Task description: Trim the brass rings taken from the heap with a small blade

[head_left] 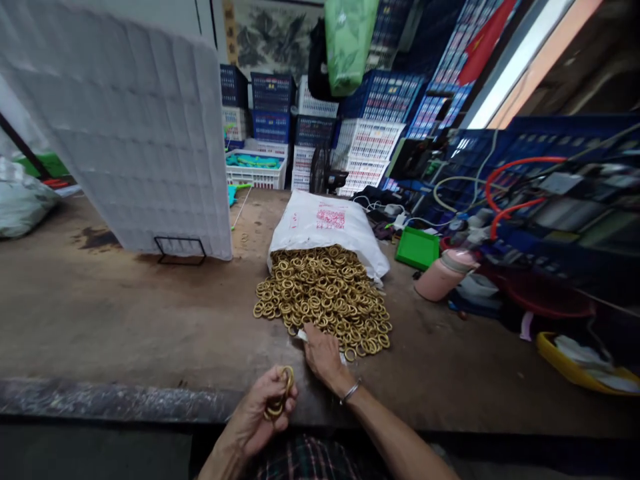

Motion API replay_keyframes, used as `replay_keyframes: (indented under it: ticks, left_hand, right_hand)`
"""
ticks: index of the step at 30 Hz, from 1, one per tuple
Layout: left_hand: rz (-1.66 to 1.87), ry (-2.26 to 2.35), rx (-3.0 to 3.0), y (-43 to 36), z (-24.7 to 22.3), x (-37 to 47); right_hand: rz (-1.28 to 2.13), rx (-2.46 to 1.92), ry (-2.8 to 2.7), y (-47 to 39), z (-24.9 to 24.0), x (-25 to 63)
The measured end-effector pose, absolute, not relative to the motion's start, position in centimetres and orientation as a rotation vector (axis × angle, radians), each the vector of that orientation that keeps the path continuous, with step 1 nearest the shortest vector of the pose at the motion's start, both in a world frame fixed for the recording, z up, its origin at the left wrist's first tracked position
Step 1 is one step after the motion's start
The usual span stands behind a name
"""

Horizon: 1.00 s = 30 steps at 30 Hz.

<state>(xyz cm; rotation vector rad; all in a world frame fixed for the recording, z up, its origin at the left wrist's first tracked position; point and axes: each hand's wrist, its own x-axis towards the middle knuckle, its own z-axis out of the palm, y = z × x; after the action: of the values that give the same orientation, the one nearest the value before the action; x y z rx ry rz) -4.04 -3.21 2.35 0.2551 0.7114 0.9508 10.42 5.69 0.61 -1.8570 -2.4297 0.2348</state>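
Observation:
My left hand (265, 408) is closed around several brass-coloured rings (280, 395), held low in front of the table edge. My right hand (323, 357), with a bracelet (351, 391) at the wrist, reaches to the near side of a heaped pile of brass-coloured rings (325, 293). Its fingers are bent together and touch the pile; what they pinch, if anything, is hidden. A small white piece (302, 335) shows at its fingertips, too small to name. The pile spills from the mouth of a white woven sack (327, 223) lying on the table.
A tall white padded panel (165, 147) stands on a black wire stand at left. Right of the sack are a green tray (418, 248), a pink bottle (445, 275) and a yellow basin (570, 370). Stacked crates (273, 100) stand behind the brown table (150, 320).

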Motion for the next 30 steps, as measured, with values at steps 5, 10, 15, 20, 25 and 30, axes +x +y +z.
replay_keyframes:
  ticks: [5,10,15,20,25,30]
  left_hand:
    - [0.99,0.674,0.26,-2.8,1.3,-3.9]
    - [1.004,0.62,0.275,-2.6,1.7,-4.1]
    - [1.021,0.698,0.116,-2.1,2.5,-4.0]
    - [1.039,0.856,-0.013,-1.4,2.1,-2.6]
    - [1.091,0.995,0.328,-1.0,2.3,-1.0]
    - [1.052,1.09,0.66,-0.5,2.4,-0.1]
  right_hand:
    - [0.25,-1.703,-2.429,4.9,0.0,11.3]
    - [0.353,-1.626,-2.345,4.4,-0.5,12.4]
    - [1.0,-1.455,-1.931,5.1,0.4,13.2]
    - [1.693,-1.267,-1.421,4.6,1.3,13.8]
    - [1.894,-1.13,-1.326,3.8,2.2,14.4]
    - [1.997,-1.057,-1.306,3.8,2.5,14.7]
